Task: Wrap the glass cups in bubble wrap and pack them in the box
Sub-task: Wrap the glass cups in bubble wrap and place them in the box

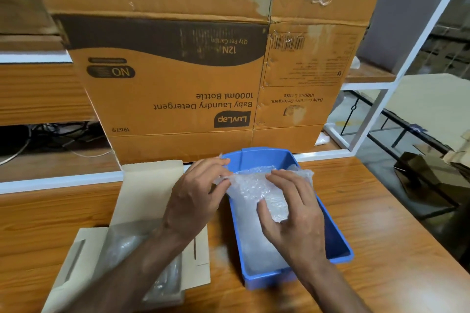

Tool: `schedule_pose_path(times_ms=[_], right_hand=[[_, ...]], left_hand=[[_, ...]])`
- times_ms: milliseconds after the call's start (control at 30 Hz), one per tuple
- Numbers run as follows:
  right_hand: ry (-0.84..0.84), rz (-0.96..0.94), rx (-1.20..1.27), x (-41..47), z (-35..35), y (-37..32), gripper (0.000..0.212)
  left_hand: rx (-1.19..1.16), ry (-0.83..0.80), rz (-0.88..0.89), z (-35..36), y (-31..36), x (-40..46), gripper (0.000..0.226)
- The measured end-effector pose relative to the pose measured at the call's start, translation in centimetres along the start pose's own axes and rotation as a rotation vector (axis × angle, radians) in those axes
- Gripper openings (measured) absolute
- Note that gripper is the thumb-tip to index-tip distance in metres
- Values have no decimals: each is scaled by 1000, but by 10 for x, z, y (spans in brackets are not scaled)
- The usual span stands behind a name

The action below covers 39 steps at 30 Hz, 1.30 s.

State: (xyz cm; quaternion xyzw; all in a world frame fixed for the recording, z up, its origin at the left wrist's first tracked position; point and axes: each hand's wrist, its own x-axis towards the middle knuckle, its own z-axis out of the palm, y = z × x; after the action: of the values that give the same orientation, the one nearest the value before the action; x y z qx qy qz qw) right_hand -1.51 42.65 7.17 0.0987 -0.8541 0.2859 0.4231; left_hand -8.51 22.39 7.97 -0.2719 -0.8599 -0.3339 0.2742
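Note:
Both my hands hold a bundle of clear bubble wrap just above a blue plastic bin. My left hand pinches the wrap's left edge. Around the bundle's right side my right hand is curled, thumb underneath. Whether a glass cup is inside the wrap cannot be told. More bubble wrap lies in the bin's bottom. An open pale cardboard box sits on the wooden table to the left, with bubble-wrapped items inside, partly hidden by my left forearm.
A large brown carton printed "Baby Laundry Detergent" stands upside down right behind the bin. A white metal shelf frame rises at the right. A dark brown folded object lies beyond the table's right edge.

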Motion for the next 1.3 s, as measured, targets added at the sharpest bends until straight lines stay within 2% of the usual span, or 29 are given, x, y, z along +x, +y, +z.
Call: schedule_pose_path(times_ms=[67, 133, 200, 300, 500, 633, 800, 867, 967, 1000, 1100, 1167, 1233, 1300], right_hand=[[-6, 6, 21, 5, 6, -7, 36], [29, 0, 63, 10, 14, -17, 23], [78, -6, 138, 15, 23, -30, 13], [97, -24, 217, 21, 39, -53, 10], [-18, -109, 338, 25, 73, -93, 20], [-122, -152, 377, 23, 99, -115, 29], [-91, -140, 460, 28, 120, -145, 13], [-140, -140, 469, 30, 127, -156, 14], [-288, -81, 497, 29, 136, -167, 31], [-329, -49, 529, 29, 137, -168, 30], [-423, 133, 693, 28, 140, -171, 9], [-469, 307, 837, 28, 140, -171, 8], [-496, 452, 927, 27, 141, -174, 26], [-433, 459, 810, 22, 141, -180, 54]], left_hand=[[-1, 16, 11, -15, 3, -1, 20], [-1, 8, -26, -29, 2, -5, 22], [-46, -21, -138, -44, -3, -10, 20], [-171, -6, -318, -68, -8, -16, 20], [-284, 147, -504, -117, -26, -26, 36], [-457, 221, -645, -143, -42, -39, 39], [-585, 214, -764, -165, -54, -55, 35], [-638, 208, -773, -173, -55, -60, 35], [-784, 196, -815, -186, -61, -65, 34], [-818, 186, -823, -188, -65, -66, 34], [-878, 143, -820, -197, -77, -69, 34], [-889, 10, -807, -204, -85, -74, 38], [-811, -135, -798, -209, -91, -81, 41], [-789, -154, -815, -210, -92, -86, 31]])
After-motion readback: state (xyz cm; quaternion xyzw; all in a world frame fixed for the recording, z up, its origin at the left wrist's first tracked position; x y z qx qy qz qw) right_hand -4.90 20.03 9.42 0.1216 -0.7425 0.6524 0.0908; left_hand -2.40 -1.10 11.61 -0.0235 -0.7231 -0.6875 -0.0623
